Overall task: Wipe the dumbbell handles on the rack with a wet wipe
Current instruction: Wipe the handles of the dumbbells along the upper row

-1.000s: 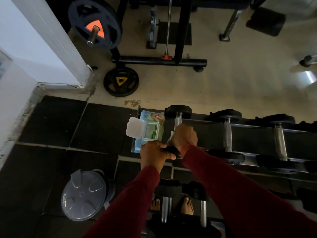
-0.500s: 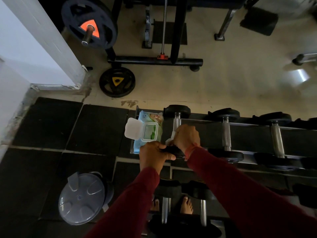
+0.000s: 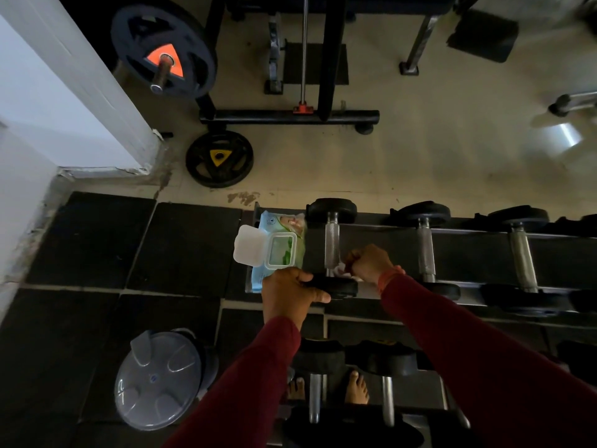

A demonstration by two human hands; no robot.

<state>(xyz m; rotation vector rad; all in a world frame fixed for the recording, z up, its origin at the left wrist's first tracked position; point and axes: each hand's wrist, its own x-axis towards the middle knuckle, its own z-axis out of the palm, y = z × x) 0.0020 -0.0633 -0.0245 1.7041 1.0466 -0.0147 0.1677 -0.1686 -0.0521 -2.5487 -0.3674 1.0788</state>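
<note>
The left hand [image 3: 292, 294] grips the near end of the first dumbbell [image 3: 331, 244] on the rack [image 3: 468, 237]; the right hand [image 3: 370, 263] pinches a wet wipe [image 3: 340, 271] against the handle's near end. If the steadying grip slackens, the dumbbell might roll.

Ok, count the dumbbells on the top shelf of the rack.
3 clearly. The leftmost dumbbell is beside the wipes pack, its near end gripped by the left hand; the middle dumbbell and the right dumbbell follow. Dark shapes at the right edge may be more.
</note>
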